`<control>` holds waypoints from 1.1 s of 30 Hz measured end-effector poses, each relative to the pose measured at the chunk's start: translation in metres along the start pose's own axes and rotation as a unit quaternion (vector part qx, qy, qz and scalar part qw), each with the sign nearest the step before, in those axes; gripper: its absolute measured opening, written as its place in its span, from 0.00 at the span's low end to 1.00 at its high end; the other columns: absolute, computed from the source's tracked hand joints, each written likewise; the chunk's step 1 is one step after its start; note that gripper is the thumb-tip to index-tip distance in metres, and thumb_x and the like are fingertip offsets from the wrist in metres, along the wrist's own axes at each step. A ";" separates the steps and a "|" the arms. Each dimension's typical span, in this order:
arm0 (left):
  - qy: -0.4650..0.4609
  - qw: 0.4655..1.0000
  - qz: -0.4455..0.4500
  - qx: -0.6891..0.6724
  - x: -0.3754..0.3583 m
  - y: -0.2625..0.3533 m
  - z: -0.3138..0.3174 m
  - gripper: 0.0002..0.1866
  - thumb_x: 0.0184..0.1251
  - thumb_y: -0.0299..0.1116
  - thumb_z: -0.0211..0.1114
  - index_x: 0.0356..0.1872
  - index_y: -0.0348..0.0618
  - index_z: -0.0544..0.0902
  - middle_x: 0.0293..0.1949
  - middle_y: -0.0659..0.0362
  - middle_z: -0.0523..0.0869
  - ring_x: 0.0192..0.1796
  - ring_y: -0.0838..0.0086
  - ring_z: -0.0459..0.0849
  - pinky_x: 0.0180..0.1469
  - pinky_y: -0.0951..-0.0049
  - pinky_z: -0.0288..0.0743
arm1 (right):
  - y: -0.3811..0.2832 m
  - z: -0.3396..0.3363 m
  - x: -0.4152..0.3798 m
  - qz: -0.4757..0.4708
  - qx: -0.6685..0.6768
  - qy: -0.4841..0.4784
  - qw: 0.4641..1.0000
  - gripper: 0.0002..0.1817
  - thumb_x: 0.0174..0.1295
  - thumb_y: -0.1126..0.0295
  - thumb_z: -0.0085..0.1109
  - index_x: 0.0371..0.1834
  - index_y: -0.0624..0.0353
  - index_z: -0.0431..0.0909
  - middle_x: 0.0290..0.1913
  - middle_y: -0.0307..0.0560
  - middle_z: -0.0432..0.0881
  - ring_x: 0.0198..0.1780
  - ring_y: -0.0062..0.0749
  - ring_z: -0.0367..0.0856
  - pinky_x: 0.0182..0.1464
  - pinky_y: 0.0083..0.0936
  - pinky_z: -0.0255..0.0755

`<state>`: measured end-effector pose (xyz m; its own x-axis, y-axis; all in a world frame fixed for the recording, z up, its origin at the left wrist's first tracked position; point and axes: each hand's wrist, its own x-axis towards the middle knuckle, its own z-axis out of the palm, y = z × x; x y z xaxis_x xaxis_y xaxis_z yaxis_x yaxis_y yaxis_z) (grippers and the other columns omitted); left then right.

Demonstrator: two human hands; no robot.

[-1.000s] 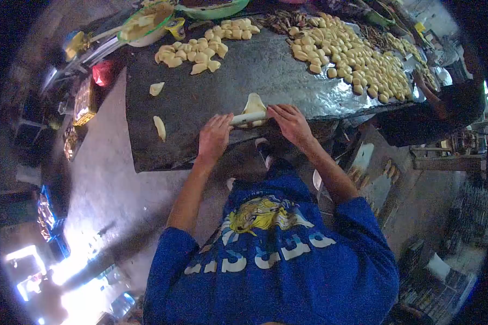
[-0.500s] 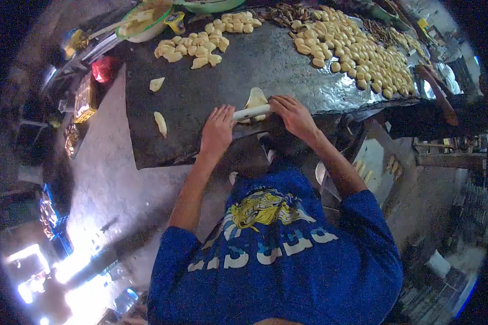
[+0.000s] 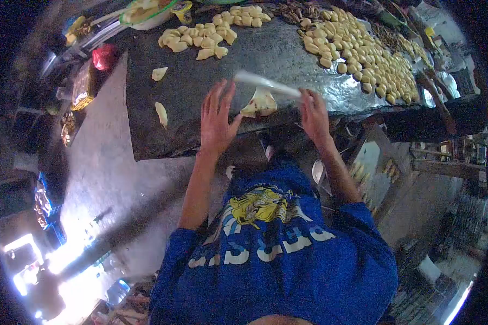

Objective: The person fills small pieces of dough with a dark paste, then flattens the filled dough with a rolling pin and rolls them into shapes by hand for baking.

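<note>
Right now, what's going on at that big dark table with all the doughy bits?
A person in a blue shirt is working dough. The right hand holds a rolling pin by one end. The left hand is open, its thumb right by a flattened piece of dough. Lots of small round dough pieces lie on the right of the table.

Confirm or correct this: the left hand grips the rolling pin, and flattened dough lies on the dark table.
No: the head view shows the right hand gripping the rolling pin; the left hand is open. Flattened dough does lie on the dark table.
</note>
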<state>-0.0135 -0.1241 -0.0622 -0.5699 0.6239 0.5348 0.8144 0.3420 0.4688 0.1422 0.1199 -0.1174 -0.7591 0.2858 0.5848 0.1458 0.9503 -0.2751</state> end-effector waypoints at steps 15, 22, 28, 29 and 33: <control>-0.104 0.994 -0.019 -0.026 -0.024 -0.028 0.048 0.13 0.57 0.37 0.68 0.42 0.46 0.83 0.47 0.61 0.79 0.60 0.63 0.71 0.62 0.58 0.64 | -0.044 0.005 0.026 -0.039 0.144 -0.213 0.966 0.19 0.53 0.73 0.62 0.50 0.59 0.77 0.54 0.54 0.77 0.57 0.55 0.72 0.62 0.47 0.67; -0.068 0.992 -0.102 -0.001 -0.018 -0.019 0.055 0.13 0.57 0.32 0.69 0.43 0.46 0.82 0.51 0.57 0.77 0.61 0.56 0.69 0.62 0.55 0.64 | -0.029 0.029 0.019 0.022 0.148 -0.195 0.969 0.15 0.54 0.73 0.62 0.45 0.59 0.77 0.47 0.54 0.78 0.53 0.55 0.72 0.56 0.46 0.68; -0.029 0.988 -0.147 0.037 -0.005 -0.013 0.077 0.18 0.60 0.27 0.64 0.52 0.38 0.76 0.62 0.45 0.68 0.71 0.46 0.59 0.71 0.49 0.56 | -0.047 0.053 0.019 0.146 0.027 -0.106 0.983 0.15 0.54 0.72 0.63 0.44 0.62 0.74 0.47 0.59 0.74 0.51 0.58 0.71 0.53 0.51 0.67; -0.025 0.987 -0.148 0.054 -0.001 -0.013 0.080 0.19 0.60 0.27 0.64 0.53 0.36 0.74 0.63 0.44 0.67 0.72 0.45 0.56 0.73 0.48 0.54 | -0.053 0.055 0.024 0.167 -0.001 -0.096 0.981 0.16 0.54 0.72 0.64 0.45 0.62 0.74 0.48 0.59 0.74 0.51 0.59 0.70 0.53 0.51 0.67; -0.027 0.978 -0.156 0.134 0.020 -0.025 0.094 0.24 0.59 0.26 0.62 0.57 0.30 0.72 0.66 0.38 0.63 0.74 0.42 0.53 0.75 0.47 0.49 | -0.069 0.058 0.050 0.263 -0.082 -0.090 0.957 0.18 0.55 0.72 0.61 0.49 0.63 0.71 0.51 0.59 0.72 0.54 0.60 0.70 0.54 0.54 0.66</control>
<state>-0.0354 -0.0538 -0.1294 -0.7940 0.4937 0.3548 0.6061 0.6888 0.3978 0.0573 0.0616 -0.1137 -0.6482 0.7182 0.2530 0.6246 0.6916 -0.3628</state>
